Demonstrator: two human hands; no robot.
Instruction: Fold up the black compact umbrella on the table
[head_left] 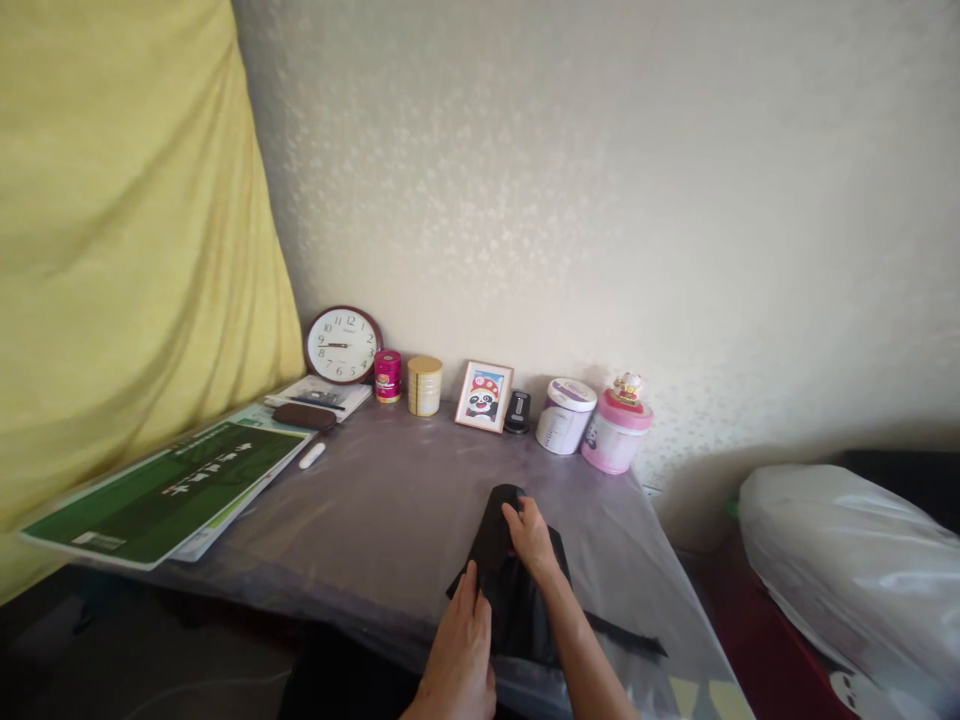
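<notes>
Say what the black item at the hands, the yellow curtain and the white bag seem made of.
Black item: perhaps fabric or soft plastic; dark, with a faint sheen and a flat strap, too dark to settle.
Curtain: probably cloth, matte, since it hangs in soft folds.
Bag: likely thin plastic film, glossy; it looks cloudy, creased and streaked with highlights.

Pale wall (pixel 675 200), small leafy pattern, fills the back. Yellow curtain (pixel 127 250) hangs in folds, left side. Grey-covered table (pixel 360 520), glossy top, back edge by wall. Dark red surface (pixel 739 620) low at right. Floor (pixel 195 655) dark, lower left. Soft light, wall dimmer low right.
</notes>
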